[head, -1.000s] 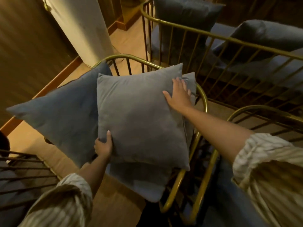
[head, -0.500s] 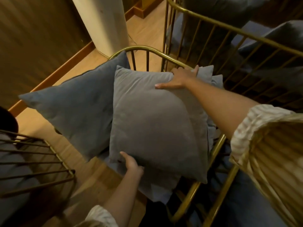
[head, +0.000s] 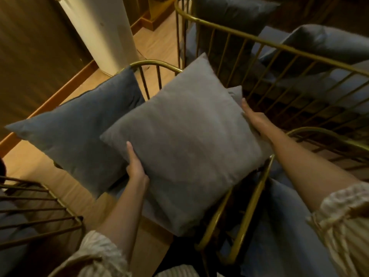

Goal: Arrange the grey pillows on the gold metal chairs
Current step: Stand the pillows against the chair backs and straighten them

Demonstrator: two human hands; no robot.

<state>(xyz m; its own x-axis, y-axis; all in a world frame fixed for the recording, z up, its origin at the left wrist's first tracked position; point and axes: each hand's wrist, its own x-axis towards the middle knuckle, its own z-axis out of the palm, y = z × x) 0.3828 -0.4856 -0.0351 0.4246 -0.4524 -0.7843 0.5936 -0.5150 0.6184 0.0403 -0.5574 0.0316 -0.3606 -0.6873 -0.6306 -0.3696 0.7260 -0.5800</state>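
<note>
A light grey square pillow [head: 185, 140] is tilted like a diamond over the seat of the near gold metal chair [head: 153, 63]. My left hand [head: 135, 166] grips its lower left edge, thumb on top. My right hand [head: 253, 118] holds its right edge. A darker blue-grey pillow [head: 79, 128] leans on the chair's left side, sticking out past the frame. Another light pillow's corner [head: 236, 91] shows behind the held one.
A gold metal sofa [head: 279, 48] with dark grey pillows [head: 329, 43] stands behind. A second gold chair [head: 319, 134] is at the right, and a dark wire chair [head: 40, 216] at the lower left. A white column [head: 105, 33] rises from the wooden floor.
My right hand slid from the pillow's top edge down to its right edge. My left hand moved up its left edge. The light grey pillow turned and now sits tilted like a diamond.
</note>
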